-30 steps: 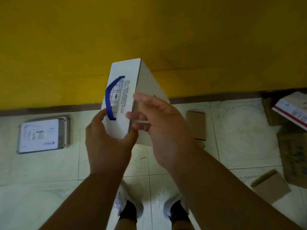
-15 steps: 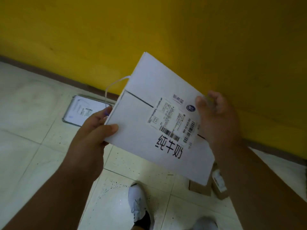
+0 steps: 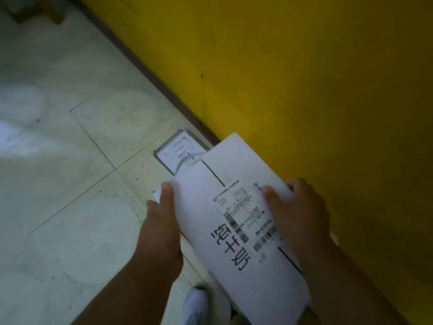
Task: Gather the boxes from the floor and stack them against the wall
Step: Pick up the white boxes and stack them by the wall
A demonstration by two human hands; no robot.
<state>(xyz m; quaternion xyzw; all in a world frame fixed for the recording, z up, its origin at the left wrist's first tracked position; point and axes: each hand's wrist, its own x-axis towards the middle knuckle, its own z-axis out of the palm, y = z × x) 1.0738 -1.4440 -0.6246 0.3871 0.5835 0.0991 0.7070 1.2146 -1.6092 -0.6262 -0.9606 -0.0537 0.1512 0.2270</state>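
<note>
- We grip white carton [image 3: 236, 221] with left hand [image 3: 161, 221] and right hand [image 3: 297, 214], thumbs on top, beside yellow wall [image 3: 304, 78].
- Flat white box [image 3: 173, 153] on floor at wall's base.

White box [image 3: 234, 207] between both hands

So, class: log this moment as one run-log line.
white box | held: left hand, right hand | near yellow wall | not stacked

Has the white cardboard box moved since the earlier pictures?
Yes. The white cardboard box now overlaps the flat grey-rimmed package on the floor; earlier it was well to its right.
</note>
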